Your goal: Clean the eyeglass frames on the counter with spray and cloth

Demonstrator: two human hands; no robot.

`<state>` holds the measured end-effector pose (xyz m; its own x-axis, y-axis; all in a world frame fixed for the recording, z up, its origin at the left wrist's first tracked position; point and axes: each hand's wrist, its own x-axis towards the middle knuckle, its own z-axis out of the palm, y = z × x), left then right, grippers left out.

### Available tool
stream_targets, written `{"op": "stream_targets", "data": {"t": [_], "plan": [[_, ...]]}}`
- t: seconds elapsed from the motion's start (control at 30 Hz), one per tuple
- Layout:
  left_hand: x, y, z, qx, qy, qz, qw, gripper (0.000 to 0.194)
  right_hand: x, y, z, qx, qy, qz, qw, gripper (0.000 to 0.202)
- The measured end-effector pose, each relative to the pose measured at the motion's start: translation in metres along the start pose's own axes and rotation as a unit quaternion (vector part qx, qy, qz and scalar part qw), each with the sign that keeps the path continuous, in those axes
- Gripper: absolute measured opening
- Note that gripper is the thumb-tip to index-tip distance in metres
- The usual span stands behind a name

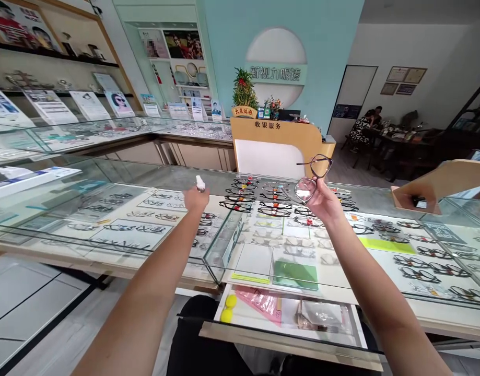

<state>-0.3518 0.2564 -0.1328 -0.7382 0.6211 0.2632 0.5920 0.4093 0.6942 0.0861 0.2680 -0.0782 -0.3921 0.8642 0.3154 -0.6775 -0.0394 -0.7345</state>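
Note:
My left hand [196, 198] is closed around a small bottle with a white nozzle [200, 182], held above the glass counter; most of the bottle is hidden by my fingers. Over to the right, my right hand [326, 201] grips a pair of eyeglasses [304, 190] by its frame, tilted, with one lens higher than the other and a temple sticking out to the left. Below and behind the held pair, several rows of eyeglass frames [275, 204] with small coloured tags lie on the counter top.
The glass display counter [220, 245] holds more frames, a green cloth [295, 274] and a white card. An open drawer [290, 334] at my lap contains yellow round cases and plastic packets. A wooden stand [416, 200] is at right; a cashier desk [271, 151] and seated people lie beyond.

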Motion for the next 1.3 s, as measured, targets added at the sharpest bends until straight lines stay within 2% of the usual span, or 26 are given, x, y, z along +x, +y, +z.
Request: {"op": "stream_targets", "data": {"t": [0.07, 0.13, 0.2, 0.3, 0.33, 0.37, 0.43, 0.47, 0.5, 0.57, 0.7, 0.8, 0.9, 1.03, 1.1, 1.17, 1.23, 1.3], "plan": [[-0.005, 0.026, 0.003, -0.044, 0.033, 0.009, 0.998, 0.03, 0.005, -0.002, -0.004, -0.033, 0.002, -0.023, 0.999, 0.034], [-0.013, 0.058, 0.012, -0.126, 0.015, 0.031, 0.991, 0.024, 0.01, -0.001, -0.005, -0.071, 0.007, -0.04, 0.997, 0.035], [-0.029, 0.092, 0.026, -0.195, -0.058, 0.06, 0.977, 0.024, 0.013, 0.003, -0.006, -0.096, 0.013, -0.048, 0.994, 0.036], [-0.067, 0.134, 0.05, -0.279, -0.186, 0.092, 0.938, 0.03, 0.016, 0.008, -0.01, -0.108, 0.024, -0.041, 0.993, 0.038], [-0.082, 0.144, 0.057, -0.319, -0.239, 0.101, 0.911, 0.03, 0.016, 0.009, -0.013, -0.112, 0.028, -0.037, 0.993, 0.039], [-0.097, 0.151, 0.062, -0.406, -0.309, 0.092, 0.855, 0.026, 0.016, 0.01, -0.016, -0.116, 0.032, -0.033, 0.992, 0.039], [-0.122, 0.159, 0.067, -0.524, -0.416, 0.063, 0.741, 0.026, 0.014, 0.01, -0.023, -0.125, 0.042, -0.029, 0.991, 0.04], [-0.131, 0.16, 0.067, -0.55, -0.447, 0.05, 0.704, 0.028, 0.014, 0.01, -0.025, -0.128, 0.045, -0.028, 0.99, 0.041], [-0.137, 0.159, 0.067, -0.56, -0.468, 0.041, 0.682, 0.03, 0.013, 0.01, -0.027, -0.132, 0.046, -0.026, 0.99, 0.042], [-0.143, 0.154, 0.063, -0.556, -0.495, 0.037, 0.667, 0.031, 0.012, 0.012, -0.027, -0.14, 0.044, -0.02, 0.989, 0.044], [-0.139, 0.143, 0.057, -0.541, -0.541, 0.042, 0.643, 0.028, 0.01, 0.017, -0.021, -0.163, 0.033, -0.009, 0.986, 0.042], [-0.137, 0.141, 0.053, -0.537, -0.567, 0.037, 0.623, 0.035, 0.008, 0.021, -0.017, -0.169, 0.028, 0.0, 0.985, 0.041], [-0.138, 0.143, 0.05, -0.511, -0.591, 0.051, 0.622, 0.062, 0.007, 0.023, -0.016, -0.17, 0.028, 0.006, 0.985, 0.04], [-0.138, 0.144, 0.051, -0.483, -0.579, 0.068, 0.653, 0.086, 0.005, 0.026, -0.015, -0.183, 0.027, 0.016, 0.983, 0.042], [-0.137, 0.142, 0.054, -0.476, -0.553, 0.085, 0.679, 0.09, 0.004, 0.027, -0.013, -0.19, 0.023, 0.021, 0.981, 0.043], [-0.136, 0.14, 0.055, -0.459, -0.504, 0.126, 0.72, 0.089, 0.002, 0.028, -0.01, -0.198, 0.015, 0.028, 0.98, 0.044], [-0.135, 0.139, 0.054, -0.429, -0.45, 0.178, 0.763, 0.083, -0.001, 0.029, -0.006, -0.208, -0.001, 0.038, 0.977, 0.043], [-0.136, 0.138, 0.052, -0.397, -0.418, 0.218, 0.787, 0.075, -0.003, 0.029, -0.003, -0.222, -0.016, 0.044, 0.974, 0.042]]}}
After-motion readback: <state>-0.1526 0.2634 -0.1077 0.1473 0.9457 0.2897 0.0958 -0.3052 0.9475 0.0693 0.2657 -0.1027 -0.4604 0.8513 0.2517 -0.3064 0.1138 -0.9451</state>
